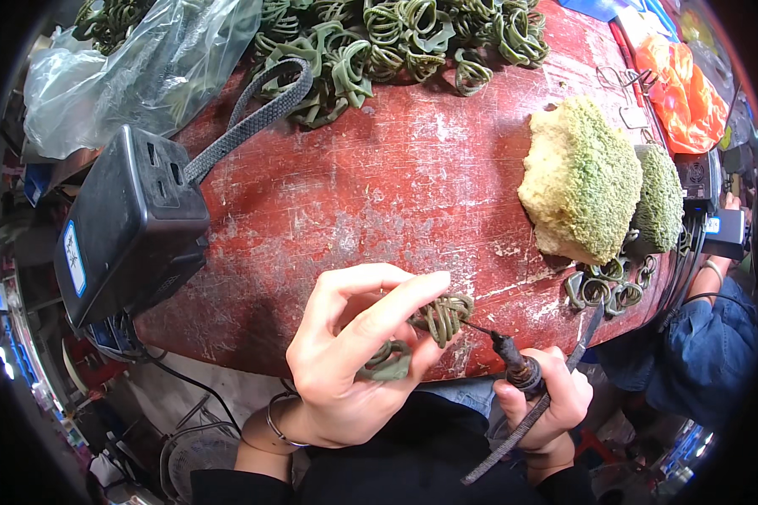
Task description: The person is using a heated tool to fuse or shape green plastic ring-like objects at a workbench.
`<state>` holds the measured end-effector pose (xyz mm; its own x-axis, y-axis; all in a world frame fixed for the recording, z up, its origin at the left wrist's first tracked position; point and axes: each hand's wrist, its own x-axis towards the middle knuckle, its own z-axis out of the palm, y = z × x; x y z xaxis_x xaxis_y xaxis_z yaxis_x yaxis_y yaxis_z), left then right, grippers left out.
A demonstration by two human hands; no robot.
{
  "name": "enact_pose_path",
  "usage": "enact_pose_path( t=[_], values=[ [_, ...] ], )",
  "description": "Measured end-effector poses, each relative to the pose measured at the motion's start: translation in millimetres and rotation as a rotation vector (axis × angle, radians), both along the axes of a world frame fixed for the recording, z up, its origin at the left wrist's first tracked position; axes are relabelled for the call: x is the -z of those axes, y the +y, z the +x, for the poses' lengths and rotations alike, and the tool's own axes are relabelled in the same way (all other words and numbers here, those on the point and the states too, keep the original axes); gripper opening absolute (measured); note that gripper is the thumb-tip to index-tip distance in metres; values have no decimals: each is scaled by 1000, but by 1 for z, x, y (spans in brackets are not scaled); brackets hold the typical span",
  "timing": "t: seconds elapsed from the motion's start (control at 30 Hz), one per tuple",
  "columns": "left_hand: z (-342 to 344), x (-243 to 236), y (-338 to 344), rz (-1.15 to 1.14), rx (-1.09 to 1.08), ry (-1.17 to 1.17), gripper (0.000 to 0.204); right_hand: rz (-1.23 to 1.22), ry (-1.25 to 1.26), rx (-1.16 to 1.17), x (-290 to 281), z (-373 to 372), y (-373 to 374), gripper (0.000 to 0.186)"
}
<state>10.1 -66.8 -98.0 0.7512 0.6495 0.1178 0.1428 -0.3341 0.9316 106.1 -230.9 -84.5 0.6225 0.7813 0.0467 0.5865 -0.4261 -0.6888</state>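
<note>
1. Holding the dark-green ringed coil (443, 318) well comes first: the left hand (354, 349) has its grip clamped on it, thumb and fingers pinching, over the near edge of the scuffed red worktop (370, 185). The pinch should stop it rolling without squashing the rings.
2. Steady the black-wrapped, rod-shaped tool (518, 366) near its front; the right hand (556, 400) has its grip closed round it.
3. Guide the thin dark tip (477, 327) gently into line with the rings. It meets the coil's right side, though I cannot tell whether it has gone in.
4. Angle that tip away from the left fingertips, which lie just beside it; a slip could hurt them.
5. Watch the long, narrow grey strip (514, 438) lying across the right hand; its far end points toward the small green ringed pieces (616, 289) near the yellow-green rough block (585, 181) and could catch.
6. Mind the flat green flap (390, 364) below the left fingers; whether it joins the coil is unclear.
</note>
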Motion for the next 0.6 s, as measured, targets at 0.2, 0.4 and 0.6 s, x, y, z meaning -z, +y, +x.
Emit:
enact_pose_path(
  t=[0.2,0.4,0.6],
  values=[
    [0,4,1,103,-2,-40,39,-49,-49,-23,-1,-1,0,30],
    [0,5,2,102,0,-65,39,-25,-87,-14,4,-1,-1,33],
    [-1,0,1,33,10,-53,51,-54,-102,-23,3,-1,1,33]
  ],
)
